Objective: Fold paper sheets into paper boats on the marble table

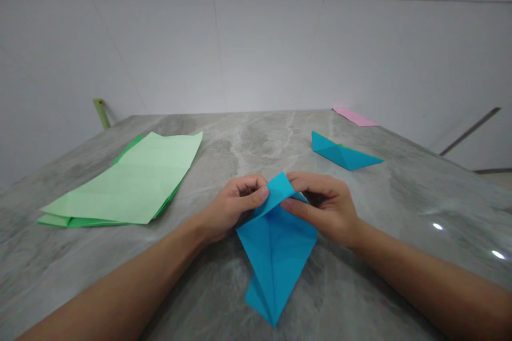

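Note:
A sheet of blue folded paper (276, 256) is held over the near middle of the table, its pointed end toward me and a central crease running down it. My left hand (236, 202) pinches the upper left edge, thumb on top. On the upper right, my right hand (326, 205) grips the paper between thumb and fingers, close to a folded-over flap at the top. A small loose flap sticks out at the lower left of the paper. Some fingertips are hidden behind the paper.
On the left lies a stack of green paper sheets (128, 181). A folded blue paper boat (346, 152) rests at the back right. Beyond it, a pink paper (356, 116) lies by the far edge of the grey marbled table (248, 144), against a white wall.

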The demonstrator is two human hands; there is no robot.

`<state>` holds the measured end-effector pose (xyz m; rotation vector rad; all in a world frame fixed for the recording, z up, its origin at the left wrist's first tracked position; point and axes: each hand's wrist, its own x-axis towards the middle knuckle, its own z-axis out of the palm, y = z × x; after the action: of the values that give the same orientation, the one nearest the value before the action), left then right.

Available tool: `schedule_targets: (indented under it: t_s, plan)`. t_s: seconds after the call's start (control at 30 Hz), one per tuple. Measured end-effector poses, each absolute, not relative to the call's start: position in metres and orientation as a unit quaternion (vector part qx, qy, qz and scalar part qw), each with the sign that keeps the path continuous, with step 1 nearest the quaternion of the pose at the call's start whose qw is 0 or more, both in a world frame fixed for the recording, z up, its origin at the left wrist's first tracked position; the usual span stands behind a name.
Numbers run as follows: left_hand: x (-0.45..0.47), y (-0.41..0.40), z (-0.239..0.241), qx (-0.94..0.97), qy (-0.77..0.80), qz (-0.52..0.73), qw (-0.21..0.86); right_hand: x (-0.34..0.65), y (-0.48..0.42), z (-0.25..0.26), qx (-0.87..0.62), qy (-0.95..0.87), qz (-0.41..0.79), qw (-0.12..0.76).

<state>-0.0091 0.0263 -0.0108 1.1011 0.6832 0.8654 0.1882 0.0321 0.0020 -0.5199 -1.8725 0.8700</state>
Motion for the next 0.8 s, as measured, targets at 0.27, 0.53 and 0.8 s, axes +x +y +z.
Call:
schedule_targets:
  t_s: [0.27, 0.53, 0.8]
  plan:
    - [-0.003, 0.019, -0.003, 0.420, 0.265, 0.390, 0.775, 0.186, 0.029, 0.000, -0.261, -0.574, 0.614, 0.475]
    - [0.000, 0.019, -0.008, 0.418, 0.283, 0.387, 0.772, 0.184, 0.031, -0.003, -0.213, -0.565, 0.664, 0.440]
    - [0.003, 0.018, -0.009, 0.411, 0.264, 0.410, 0.770, 0.185, 0.034, -0.005, -0.199, -0.587, 0.657, 0.428]
